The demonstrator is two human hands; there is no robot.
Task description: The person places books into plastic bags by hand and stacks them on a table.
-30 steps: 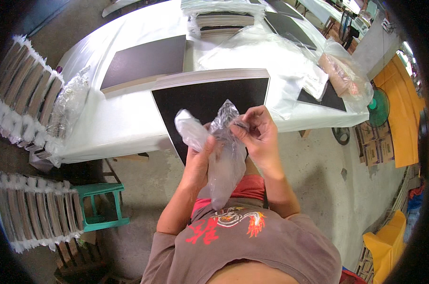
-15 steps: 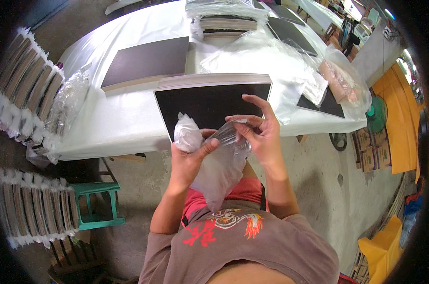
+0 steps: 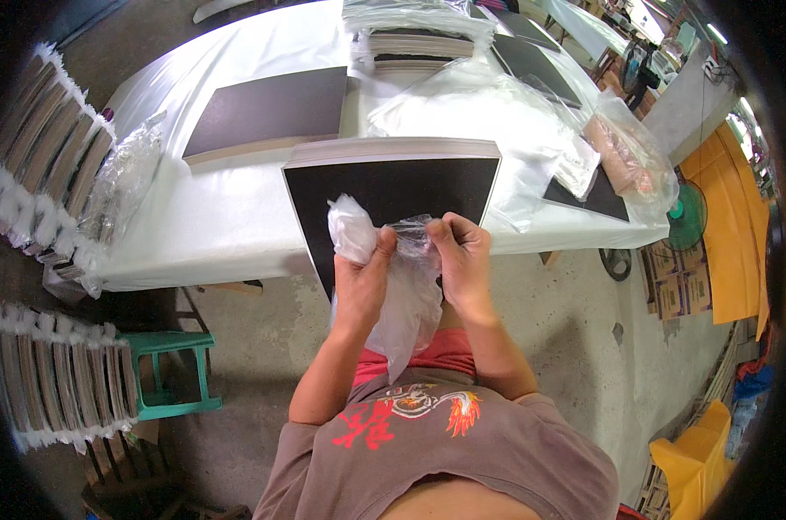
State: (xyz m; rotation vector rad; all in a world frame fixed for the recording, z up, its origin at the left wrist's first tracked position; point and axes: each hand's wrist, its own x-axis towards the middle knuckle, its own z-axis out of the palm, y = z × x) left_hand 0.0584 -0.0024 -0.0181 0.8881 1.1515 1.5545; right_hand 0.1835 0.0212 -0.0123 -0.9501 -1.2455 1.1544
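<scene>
A thin clear plastic bag [image 3: 406,312] hangs down between my hands, in front of my lap. My left hand [image 3: 360,286] is closed on its left edge and also keeps hold of a crumpled white wad [image 3: 350,227], perhaps cloth or plastic. My right hand [image 3: 464,264] has its fingers curled, pinching the gathered upper edge of the bag. Just behind both hands, a black board with thick pale edges [image 3: 445,186] stands tilted at the table's near edge. Its lower part is hidden by my hands and the bag.
Another dark board [image 3: 272,108] lies on the white-covered table [image 3: 185,247]. Clear plastic sheets [image 3: 480,104] and a bagged pinkish bundle [image 3: 623,152] are to the right. Wrapped board stacks [image 3: 55,368] stand left, beside a green stool [image 3: 172,342]. A green fan [image 3: 689,217] is at right.
My right hand has come down and inward, its spread fingers now closed on the bag's edge. My left hand has shifted slightly right, and the bag's gathered top has drawn together.
</scene>
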